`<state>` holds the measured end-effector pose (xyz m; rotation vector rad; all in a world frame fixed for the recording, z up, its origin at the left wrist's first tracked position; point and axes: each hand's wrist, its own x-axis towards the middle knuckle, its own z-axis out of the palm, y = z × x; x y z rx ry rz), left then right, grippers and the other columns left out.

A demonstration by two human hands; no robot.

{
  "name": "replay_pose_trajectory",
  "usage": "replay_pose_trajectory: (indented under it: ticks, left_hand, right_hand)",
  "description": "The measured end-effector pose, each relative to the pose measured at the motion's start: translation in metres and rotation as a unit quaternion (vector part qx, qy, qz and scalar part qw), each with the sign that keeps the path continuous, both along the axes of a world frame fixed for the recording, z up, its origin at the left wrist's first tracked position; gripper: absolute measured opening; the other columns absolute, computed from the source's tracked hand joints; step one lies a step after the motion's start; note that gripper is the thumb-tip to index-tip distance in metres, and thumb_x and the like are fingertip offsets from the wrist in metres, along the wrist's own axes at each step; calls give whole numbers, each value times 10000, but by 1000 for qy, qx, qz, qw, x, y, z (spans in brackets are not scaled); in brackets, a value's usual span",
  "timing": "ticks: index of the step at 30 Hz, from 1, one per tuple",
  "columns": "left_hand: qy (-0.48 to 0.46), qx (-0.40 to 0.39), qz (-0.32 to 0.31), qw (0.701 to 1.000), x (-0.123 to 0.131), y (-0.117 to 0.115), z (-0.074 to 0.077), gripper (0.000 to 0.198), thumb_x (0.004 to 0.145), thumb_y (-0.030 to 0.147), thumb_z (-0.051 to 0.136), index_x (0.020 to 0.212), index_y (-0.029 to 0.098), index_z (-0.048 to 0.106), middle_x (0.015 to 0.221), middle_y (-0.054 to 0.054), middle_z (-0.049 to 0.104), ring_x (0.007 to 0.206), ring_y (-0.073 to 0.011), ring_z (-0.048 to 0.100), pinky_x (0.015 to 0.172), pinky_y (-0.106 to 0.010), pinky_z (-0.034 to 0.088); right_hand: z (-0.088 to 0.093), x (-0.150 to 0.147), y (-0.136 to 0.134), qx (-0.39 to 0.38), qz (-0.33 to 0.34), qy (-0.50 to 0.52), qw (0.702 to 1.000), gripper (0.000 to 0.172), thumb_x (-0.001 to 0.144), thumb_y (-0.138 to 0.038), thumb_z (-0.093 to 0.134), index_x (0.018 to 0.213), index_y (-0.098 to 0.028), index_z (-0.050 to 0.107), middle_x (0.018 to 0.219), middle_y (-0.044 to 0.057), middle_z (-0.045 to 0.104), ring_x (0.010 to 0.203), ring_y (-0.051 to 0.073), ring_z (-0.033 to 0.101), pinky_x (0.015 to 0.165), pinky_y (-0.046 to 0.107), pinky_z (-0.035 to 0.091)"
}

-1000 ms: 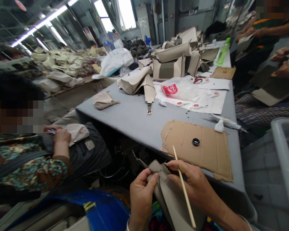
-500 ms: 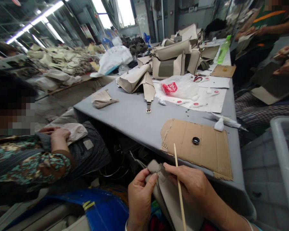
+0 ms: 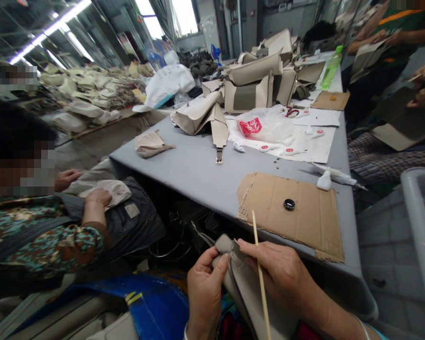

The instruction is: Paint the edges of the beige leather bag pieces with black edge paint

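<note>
A beige leather bag piece (image 3: 248, 295) with dark edges lies low in front of me, its rounded tab (image 3: 224, 242) pointing away. My left hand (image 3: 206, 288) pinches it just below the tab, thumb on top. On the other side, my right hand (image 3: 283, 269) is closed on the edge of the same piece, index finger stretched toward the tab. A thin pointed wooden stick (image 3: 260, 281) runs across the right fingers, tip up; how it is held is hidden. Beyond it, a small black round dish (image 3: 289, 204) sits on a cardboard sheet (image 3: 269, 193).
The grey table (image 3: 184, 165) carries a strap with a buckle (image 3: 219, 156), a plastic bag (image 3: 269, 125), a white bottle (image 3: 324, 180) and piled bag parts (image 3: 251, 94). Left sits a person (image 3: 38, 231); right stands a grey bin (image 3: 386, 245). A blue container (image 3: 156, 302) is below left.
The view has shifted slightly. The stick's tip has moved a little to the left. Both my hands keep their grip; the person at left has moved their hands apart on the cloth.
</note>
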<state>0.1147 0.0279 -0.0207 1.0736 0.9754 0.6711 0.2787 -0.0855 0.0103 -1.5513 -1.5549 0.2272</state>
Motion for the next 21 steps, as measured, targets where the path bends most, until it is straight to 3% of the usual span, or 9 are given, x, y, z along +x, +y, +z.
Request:
replay_pose_trajectory:
  ticks: [5,11,17,21]
  left_hand:
    - [7,10,6,1000,-1,0,-2,338,814,329,824,1101,168,748,911,-49,783,756,-205,702,684,-269,560]
    - [5,-5,16,1000,-5,0,0,362,808,343,826,1116,171,743,886,-47,782,744,-211,711,674,-277,568]
    - [3,6,57,998,-7,0,20,331,806,335,837,1087,193,740,850,-12,760,682,-146,664,620,-217,532]
    - [6,15,113,994,-11,-9,32,313,789,331,853,1041,192,731,801,26,719,526,-52,495,465,-139,395]
  right_hand:
    - [-2,-1,2,15,0,7,1000,429,1008,-86,501,1422,-194,536,1289,85,713,1069,223,726,924,374,612]
    - [-2,0,1,-31,7,69,997,498,967,-78,571,1441,-224,529,1316,61,699,1162,206,693,1022,339,560]
    - [20,6,14,-78,40,140,986,506,943,-50,581,1386,-296,572,1298,-7,703,1153,162,690,995,260,544]
    - [31,13,32,-59,83,112,989,475,964,-56,527,1372,-292,586,1267,-6,718,1124,159,699,977,261,542]
